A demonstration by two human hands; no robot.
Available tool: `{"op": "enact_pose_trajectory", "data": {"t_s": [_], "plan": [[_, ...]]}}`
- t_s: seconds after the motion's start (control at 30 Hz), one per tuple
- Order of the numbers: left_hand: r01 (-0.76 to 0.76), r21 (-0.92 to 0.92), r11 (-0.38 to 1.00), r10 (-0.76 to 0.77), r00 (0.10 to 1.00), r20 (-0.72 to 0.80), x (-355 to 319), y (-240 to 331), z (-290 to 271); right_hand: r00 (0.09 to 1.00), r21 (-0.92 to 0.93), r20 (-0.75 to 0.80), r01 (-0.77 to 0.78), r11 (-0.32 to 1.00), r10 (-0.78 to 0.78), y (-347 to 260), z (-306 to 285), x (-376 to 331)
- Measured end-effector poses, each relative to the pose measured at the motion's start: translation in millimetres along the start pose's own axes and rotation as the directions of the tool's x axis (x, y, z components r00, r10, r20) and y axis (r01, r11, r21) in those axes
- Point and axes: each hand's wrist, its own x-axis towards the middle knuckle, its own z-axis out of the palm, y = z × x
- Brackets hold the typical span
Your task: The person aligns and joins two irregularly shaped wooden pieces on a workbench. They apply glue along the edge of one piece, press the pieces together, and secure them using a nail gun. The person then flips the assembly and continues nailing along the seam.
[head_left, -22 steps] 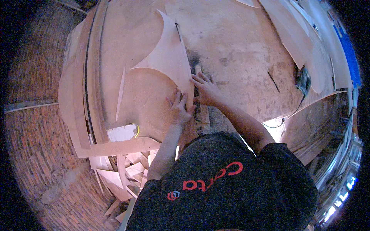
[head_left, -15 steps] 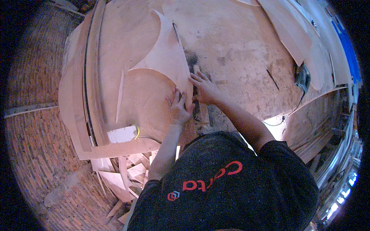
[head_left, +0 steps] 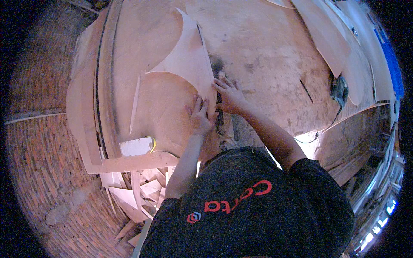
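Note:
A thin pale wood sheet [head_left: 183, 58] with concave curved edges lies on the large wooden worktop [head_left: 262, 56], its pointed tip away from me. My left hand [head_left: 201, 117] rests on the near, narrow end of this sheet, fingers apart. Against the sheet's straight right edge lie the outstretched fingers of my right hand [head_left: 230, 95], palm down. Beneath and between my hands the sheet's near end is partly hidden. A dark, narrow gap with a wood strip [head_left: 229, 129] runs near my right hand.
On the left are a thin wood sliver [head_left: 135, 105], a white block with a yellow band [head_left: 137, 147] and a long rail [head_left: 112, 86]. A dark corded power tool [head_left: 339, 89] sits right, beside curved sheets [head_left: 320, 36]. Offcuts [head_left: 150, 189] lie below; a brick surface [head_left: 38, 167] borders the left.
The view has shifted slightly. Both hands stay at the near end of the wood sheet, with barely any movement against it.

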Motion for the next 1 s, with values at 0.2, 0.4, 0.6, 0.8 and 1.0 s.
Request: {"op": "enact_pose_trajectory", "data": {"t_s": [0.2, 0.4, 0.6, 0.8, 1.0], "plan": [[-0.010, 0.043, 0.999, 0.011, 1.000, -0.015, 2, -2, 0, 1.000, 0.032, -0.021, -0.011, 0.999, 0.011, -6, 3, -8], [-0.003, 0.075, 0.997, 0.003, 1.000, 0.003, 0, -7, 9, 0.993, 0.078, -0.078, -0.078, 0.994, 0.084, -24, 27, -34], [0.021, 0.126, 0.992, -0.024, 1.000, 0.020, 1, -9, 15, 0.989, 0.061, -0.110, -0.091, 0.994, 0.097, -24, 35, -31], [0.060, 0.087, 0.994, -0.065, 0.997, 0.049, 6, -8, 14, 0.989, 0.061, -0.113, -0.089, 0.994, 0.095, -23, 33, -29], [0.039, 0.106, 0.994, -0.040, 0.999, 0.010, 7, -6, 10, 0.987, 0.068, -0.130, -0.087, 0.994, 0.095, -22, 34, -27]]}}
